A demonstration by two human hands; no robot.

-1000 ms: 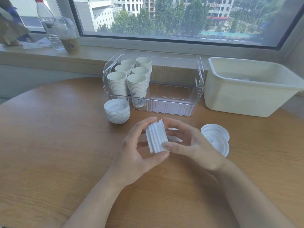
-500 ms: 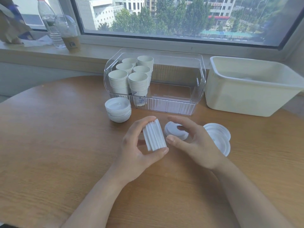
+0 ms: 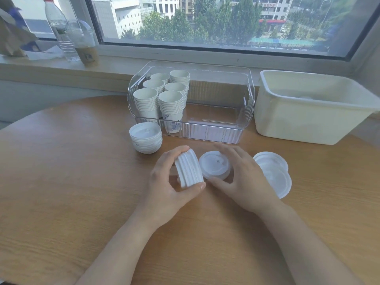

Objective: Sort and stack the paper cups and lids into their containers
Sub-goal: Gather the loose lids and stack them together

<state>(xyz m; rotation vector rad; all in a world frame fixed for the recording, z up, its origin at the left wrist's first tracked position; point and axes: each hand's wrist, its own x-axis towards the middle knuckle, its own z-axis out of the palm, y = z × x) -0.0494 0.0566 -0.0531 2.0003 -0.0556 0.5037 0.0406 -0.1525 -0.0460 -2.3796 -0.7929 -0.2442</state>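
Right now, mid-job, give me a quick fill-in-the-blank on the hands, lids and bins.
1. The left hand grips a stack of white plastic lids turned on its ____.
2. The paper cup stacks stand inside the ____ plastic bin.
3. The right hand reaches around a ____ white lid on the wooden table.

Missing: side; clear; single

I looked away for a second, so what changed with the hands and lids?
The right hand let go of the lid stack and moved right onto a single lid on the table. The left hand still grips the stack. Cups and bins unchanged.
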